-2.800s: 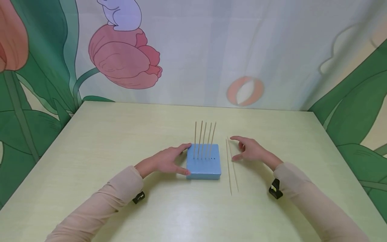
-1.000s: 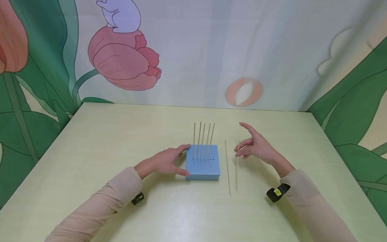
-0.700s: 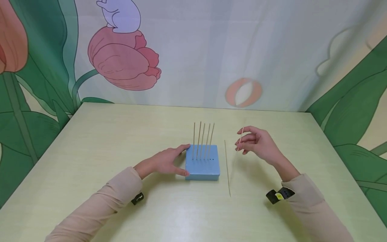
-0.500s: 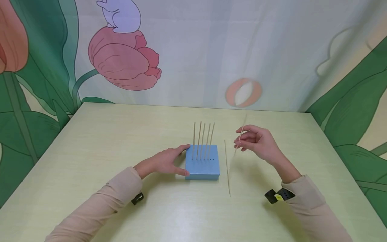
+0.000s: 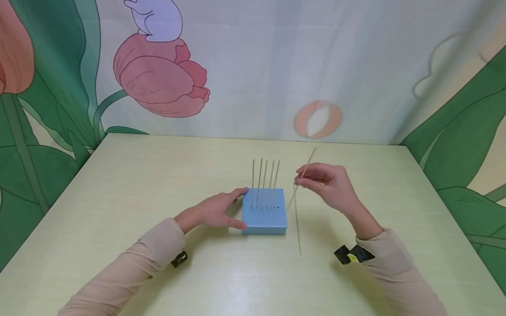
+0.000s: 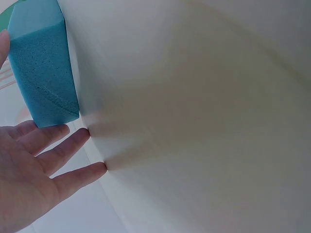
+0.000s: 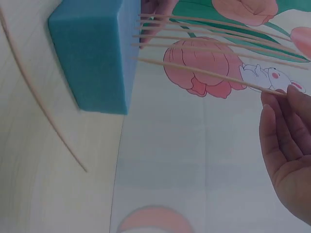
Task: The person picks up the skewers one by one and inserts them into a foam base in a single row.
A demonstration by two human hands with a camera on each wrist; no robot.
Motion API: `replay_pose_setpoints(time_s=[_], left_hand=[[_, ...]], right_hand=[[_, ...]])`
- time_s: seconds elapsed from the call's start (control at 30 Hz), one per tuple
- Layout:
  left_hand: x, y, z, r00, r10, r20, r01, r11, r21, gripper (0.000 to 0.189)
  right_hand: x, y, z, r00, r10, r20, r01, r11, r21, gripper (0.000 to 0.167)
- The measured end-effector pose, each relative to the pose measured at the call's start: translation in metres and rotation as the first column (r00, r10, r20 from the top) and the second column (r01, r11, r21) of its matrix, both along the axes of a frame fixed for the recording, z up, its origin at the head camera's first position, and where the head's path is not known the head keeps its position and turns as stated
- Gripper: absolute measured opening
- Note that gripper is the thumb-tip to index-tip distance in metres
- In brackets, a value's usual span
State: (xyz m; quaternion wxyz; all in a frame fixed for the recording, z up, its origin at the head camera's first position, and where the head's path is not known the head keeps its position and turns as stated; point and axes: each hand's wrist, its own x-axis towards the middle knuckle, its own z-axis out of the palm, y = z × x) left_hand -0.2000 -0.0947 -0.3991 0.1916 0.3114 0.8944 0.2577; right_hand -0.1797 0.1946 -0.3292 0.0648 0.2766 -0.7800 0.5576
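A light blue foam block (image 5: 264, 223) sits mid-table, with several thin wooden skewers (image 5: 252, 183) standing in a row in its top. Two small dark holes (image 5: 278, 207) show at the right end of that row. My left hand (image 5: 211, 211) holds the block's left side, thumb at the near corner and index finger at the far one. Up in the air, my right hand (image 5: 334, 186) pinches another skewer (image 5: 310, 160) between thumb and fingers; it slants down left towards the block's right edge. In the right wrist view this skewer (image 7: 218, 76) overlaps the block's top face.
One more skewer (image 5: 298, 221) lies on the pale wooden table (image 5: 158, 175), just right of the block. A printed curtain (image 5: 253, 79) with flowers and a rabbit hangs behind the table. Black straps (image 5: 353, 254) sit at both wrists.
My right hand has picked up one of two skewers lying on the table, tilted it upright and carried it left towards the block. My left hand and the block have stayed put.
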Motion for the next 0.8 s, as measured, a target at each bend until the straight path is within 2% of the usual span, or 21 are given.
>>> replay_pose_setpoints(time_s=[0.27,0.5,0.8], left_hand=[[0.0,0.001,0.0,1.0,0.005,-0.007,-0.005,1.0,-0.006,0.1],[0.001,0.001,0.0,1.0,0.009,0.001,-0.009,1.0,-0.023,0.099],[0.0,0.0,0.0,1.0,0.01,-0.009,-0.011,1.0,-0.021,0.098]], right_hand=[[-0.003,-0.015,-0.002,0.994,0.011,-0.105,-0.011,1.0,-0.002,0.017],[-0.005,-0.026,-0.003,0.987,0.008,-0.16,-0.003,0.999,0.035,0.017],[-0.009,-0.032,-0.007,0.962,0.014,-0.274,0.013,0.995,0.099,0.016]])
